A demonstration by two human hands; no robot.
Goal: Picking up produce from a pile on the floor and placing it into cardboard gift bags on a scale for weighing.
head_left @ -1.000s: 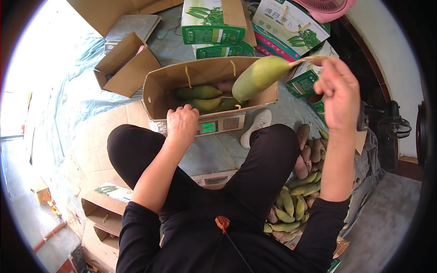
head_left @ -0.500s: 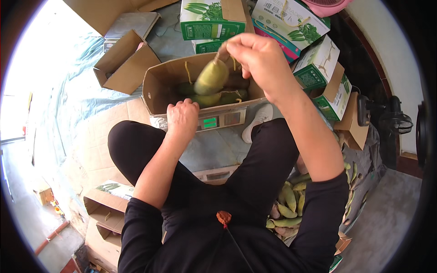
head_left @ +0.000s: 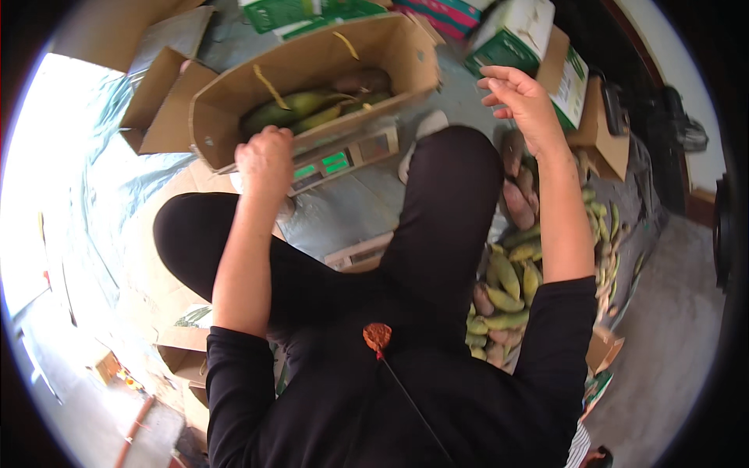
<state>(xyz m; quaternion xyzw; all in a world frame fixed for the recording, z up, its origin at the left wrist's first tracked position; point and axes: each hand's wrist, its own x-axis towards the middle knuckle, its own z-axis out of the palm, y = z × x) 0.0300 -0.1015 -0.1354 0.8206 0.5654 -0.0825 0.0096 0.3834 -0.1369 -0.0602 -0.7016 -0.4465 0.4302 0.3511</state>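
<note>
An open cardboard box is not the one I hold; the larger open carton, with yellow cord handles, rests on a digital scale. Inside the larger carton lie several green radishes and a purplish one. My left hand is closed over this carton's near wall, its fingertips hidden inside. Raised to the carton's right, my right hand has nothing in it, with its fingers apart and slightly curled.
A pile of green radishes lies by my right thigh, with reddish-purple ones beside my knee. Green-and-white cartons stand at the far right. A small black fan is near the wall. Another carton sits at lower left.
The green radish in my right hand has been let go, and that hand has moved right, away from the carton. My left hand stays on the near wall. The view has shifted.
</note>
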